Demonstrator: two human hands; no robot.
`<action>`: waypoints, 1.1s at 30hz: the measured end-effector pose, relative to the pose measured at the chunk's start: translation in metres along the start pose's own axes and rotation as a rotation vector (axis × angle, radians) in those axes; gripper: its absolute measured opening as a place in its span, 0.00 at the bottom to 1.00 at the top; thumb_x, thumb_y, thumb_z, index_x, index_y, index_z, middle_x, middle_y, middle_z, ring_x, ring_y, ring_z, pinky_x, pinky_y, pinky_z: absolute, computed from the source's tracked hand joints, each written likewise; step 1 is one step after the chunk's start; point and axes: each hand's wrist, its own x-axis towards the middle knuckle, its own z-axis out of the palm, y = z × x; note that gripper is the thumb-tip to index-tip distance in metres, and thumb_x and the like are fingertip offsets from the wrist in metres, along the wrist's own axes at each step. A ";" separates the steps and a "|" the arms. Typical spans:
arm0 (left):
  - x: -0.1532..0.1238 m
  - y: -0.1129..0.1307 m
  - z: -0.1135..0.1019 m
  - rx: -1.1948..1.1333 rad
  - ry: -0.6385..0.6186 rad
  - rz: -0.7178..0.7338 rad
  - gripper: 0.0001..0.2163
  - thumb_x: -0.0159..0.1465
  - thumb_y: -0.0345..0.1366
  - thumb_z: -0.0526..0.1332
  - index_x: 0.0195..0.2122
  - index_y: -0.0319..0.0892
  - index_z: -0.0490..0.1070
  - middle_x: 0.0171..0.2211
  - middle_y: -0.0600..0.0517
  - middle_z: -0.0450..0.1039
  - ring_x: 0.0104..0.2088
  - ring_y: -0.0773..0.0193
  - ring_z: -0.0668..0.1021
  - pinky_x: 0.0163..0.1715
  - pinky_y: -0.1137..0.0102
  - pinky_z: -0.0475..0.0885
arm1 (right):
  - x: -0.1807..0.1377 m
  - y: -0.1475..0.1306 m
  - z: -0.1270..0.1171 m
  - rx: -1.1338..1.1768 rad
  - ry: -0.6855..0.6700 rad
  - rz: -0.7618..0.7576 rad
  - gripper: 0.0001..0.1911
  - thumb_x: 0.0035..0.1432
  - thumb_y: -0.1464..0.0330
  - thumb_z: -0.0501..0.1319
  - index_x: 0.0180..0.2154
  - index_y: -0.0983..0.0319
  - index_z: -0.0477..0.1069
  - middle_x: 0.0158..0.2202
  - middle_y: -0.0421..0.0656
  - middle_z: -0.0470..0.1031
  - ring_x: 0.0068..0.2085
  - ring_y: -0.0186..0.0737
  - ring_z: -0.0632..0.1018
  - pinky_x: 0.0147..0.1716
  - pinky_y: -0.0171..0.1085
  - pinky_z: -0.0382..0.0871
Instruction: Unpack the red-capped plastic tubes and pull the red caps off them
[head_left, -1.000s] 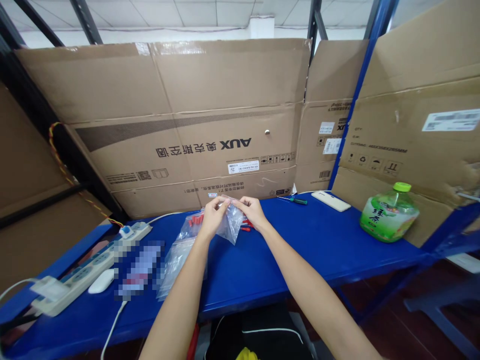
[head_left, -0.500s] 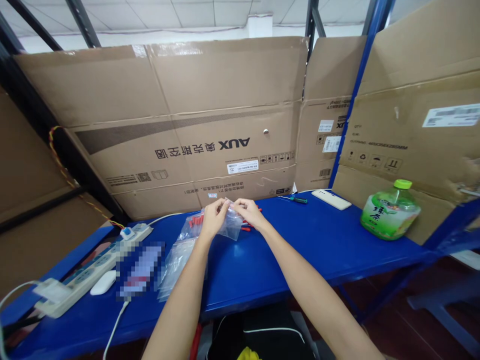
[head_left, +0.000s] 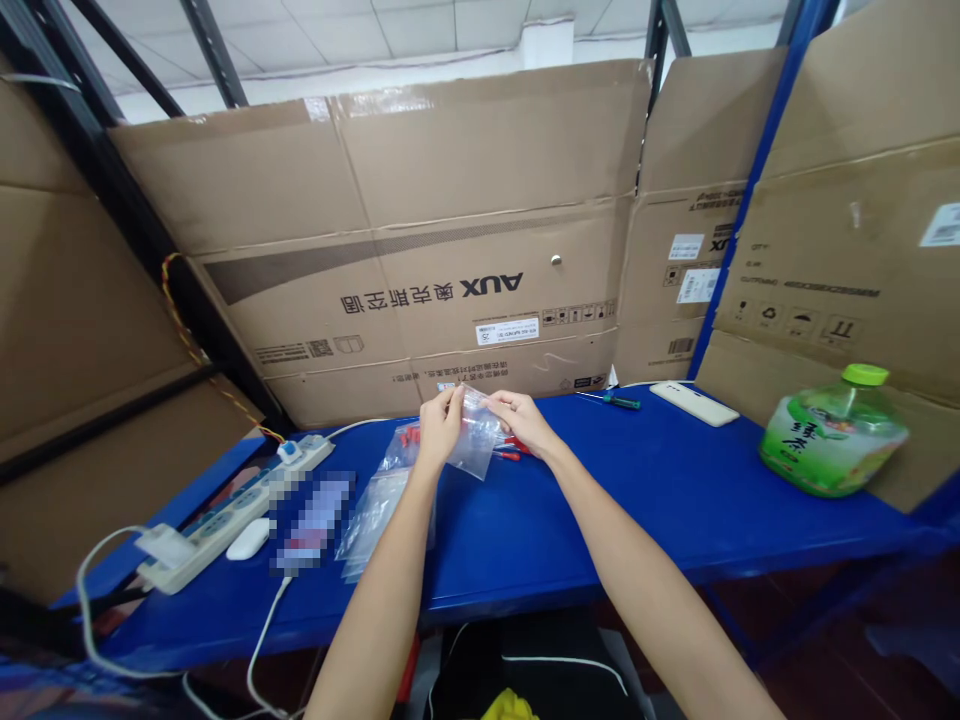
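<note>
A clear plastic bag (head_left: 475, 440) hangs between my two hands, raised just over the blue table. My left hand (head_left: 441, 425) pinches its upper left corner, and the fingers of my right hand (head_left: 523, 420) are closed on its right edge. Behind and beside my hands lie several small red pieces (head_left: 508, 456), partly covered by my right hand. More red pieces (head_left: 410, 436) sit in or under clear plastic to the left. A stack of clear plastic bags (head_left: 379, 510) lies by my left forearm.
On the left are a white power strip (head_left: 247, 510), a white oval case (head_left: 249, 539) and a blurred-out phone (head_left: 313, 525) with a cable. To the right are a screwdriver (head_left: 619, 401), a pale flat block (head_left: 694, 404) and a green-capped bottle (head_left: 832, 440). Cardboard panels (head_left: 480, 150) wall the table (head_left: 637, 500).
My right hand has moved away from the left, and the bag is now spread between them. The camera has turned slightly to the left.
</note>
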 end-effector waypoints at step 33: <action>0.037 -0.031 -0.020 0.762 -0.153 -0.423 0.24 0.69 0.47 0.58 0.61 0.37 0.68 0.54 0.29 0.76 0.56 0.39 0.78 0.50 0.56 0.70 | -0.008 0.010 0.008 -0.977 0.301 -0.137 0.18 0.74 0.60 0.51 0.43 0.54 0.80 0.35 0.44 0.83 0.37 0.44 0.81 0.35 0.35 0.58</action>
